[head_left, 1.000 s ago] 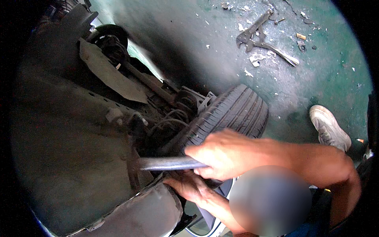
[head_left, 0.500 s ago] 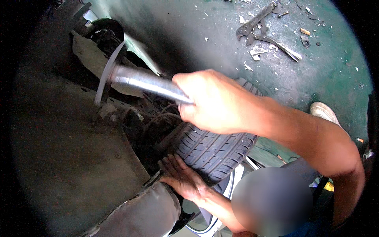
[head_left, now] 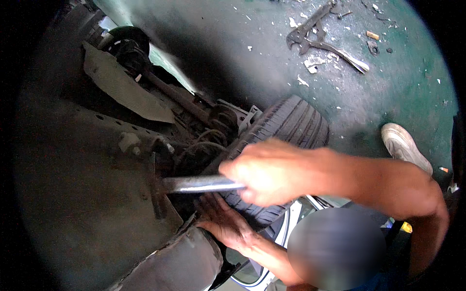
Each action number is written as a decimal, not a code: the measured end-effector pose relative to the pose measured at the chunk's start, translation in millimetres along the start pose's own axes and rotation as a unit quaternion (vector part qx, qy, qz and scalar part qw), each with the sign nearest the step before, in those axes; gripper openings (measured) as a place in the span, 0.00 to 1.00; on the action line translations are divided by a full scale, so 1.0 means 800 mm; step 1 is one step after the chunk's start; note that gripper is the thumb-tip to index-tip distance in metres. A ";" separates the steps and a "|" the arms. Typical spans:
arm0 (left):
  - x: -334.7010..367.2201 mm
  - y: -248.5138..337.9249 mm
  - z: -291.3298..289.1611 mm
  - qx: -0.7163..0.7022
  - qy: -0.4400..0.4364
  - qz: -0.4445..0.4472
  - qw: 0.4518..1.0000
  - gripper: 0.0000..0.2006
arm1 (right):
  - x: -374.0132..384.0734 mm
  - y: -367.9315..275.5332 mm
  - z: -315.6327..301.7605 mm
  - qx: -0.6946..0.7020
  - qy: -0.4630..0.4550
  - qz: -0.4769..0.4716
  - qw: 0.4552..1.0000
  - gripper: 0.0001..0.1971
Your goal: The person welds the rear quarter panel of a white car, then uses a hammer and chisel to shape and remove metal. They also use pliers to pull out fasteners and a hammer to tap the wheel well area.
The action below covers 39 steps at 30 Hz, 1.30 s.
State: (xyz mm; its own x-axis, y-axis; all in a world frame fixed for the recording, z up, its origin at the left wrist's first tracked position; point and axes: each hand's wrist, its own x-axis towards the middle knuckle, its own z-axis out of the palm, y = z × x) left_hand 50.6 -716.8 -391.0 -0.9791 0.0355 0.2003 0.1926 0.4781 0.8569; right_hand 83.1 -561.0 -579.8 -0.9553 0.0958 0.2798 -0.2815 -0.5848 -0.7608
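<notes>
My right hand [head_left: 272, 169] is closed round the shiny metal handle of a hammer [head_left: 201, 184]. The narrow, dark hammer head is up against or just over the dark inner panel [head_left: 97, 194]; I cannot tell if they touch. Lower down, my left hand [head_left: 225, 225] rests with fingers stretched out between the tyre [head_left: 296, 119] and the wheel-arch edge. Its thumb lies by the rim of a worn, grey metal body part [head_left: 174, 262]. The hammer and my right forearm hide part of the tyre and the fingertips of my left hand.
Suspension parts [head_left: 213, 119] and a long bar run behind the tyre under the vehicle. Large adjustable pliers [head_left: 320, 36] lie on the green floor [head_left: 272, 53] among paint flakes and bits of debris. A white shoe [head_left: 400, 140] stands at the right.
My right hand has come down with the hammer, whose head moved from up by the undercarriage to the inner panel. The left hand stays in its place.
</notes>
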 end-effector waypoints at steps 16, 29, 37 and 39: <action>-0.026 0.014 0.017 0.134 0.077 0.060 0.986 0.42 | 0.005 0.051 0.013 0.057 0.177 0.174 0.967 0.18; -0.011 0.005 -0.003 0.051 0.073 0.005 0.996 0.41 | -0.020 -0.030 0.056 0.662 0.095 0.129 0.732 0.11; -0.011 0.010 -0.018 0.032 0.047 -0.011 0.998 0.39 | -0.066 -0.127 0.119 0.550 0.088 0.027 0.830 0.23; -0.008 0.010 -0.018 0.026 0.036 -0.016 0.999 0.39 | -0.076 -0.143 0.124 0.544 0.082 0.056 0.833 0.24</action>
State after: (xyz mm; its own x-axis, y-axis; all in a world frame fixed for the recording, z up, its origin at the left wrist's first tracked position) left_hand 59.7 -726.3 -378.7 -0.9769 -0.0428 0.2092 0.1564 0.5233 0.8377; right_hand 182.5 -580.1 -451.5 -0.9947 0.0472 0.0909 -0.0251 -0.9729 0.2298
